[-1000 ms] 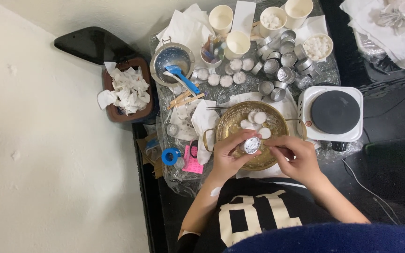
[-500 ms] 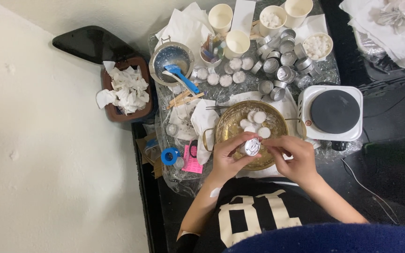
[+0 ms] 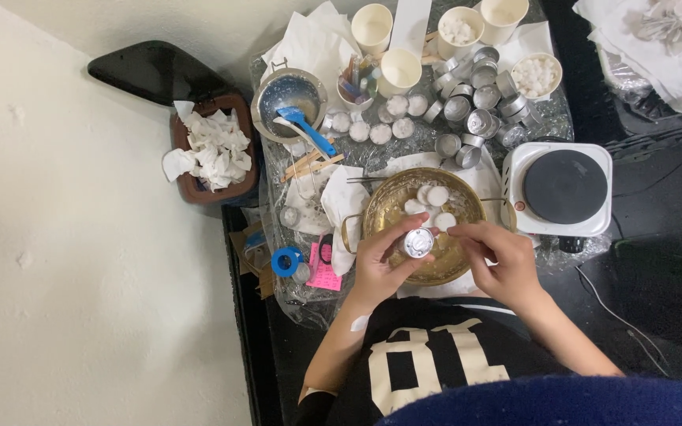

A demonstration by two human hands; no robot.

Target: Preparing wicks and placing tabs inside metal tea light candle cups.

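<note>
A small silver tealight cup [image 3: 418,242] sits over the brass bowl [image 3: 392,211], gripped by the left hand [image 3: 379,264], fingers curled round its side. The right hand [image 3: 499,256] pinches a white wax disc [image 3: 445,222] just beside it. An electric hotplate [image 3: 564,188] stands near on the desk.

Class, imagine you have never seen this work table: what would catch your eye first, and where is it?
First, the two hands at the near edge: the left hand holds a small silver tealight cup over a wide brass bowl with white wax discs in it, the right hand close beside. Behind the bowl lies a cluster of empty metal cups. To the right stands a white hot plate.
</note>
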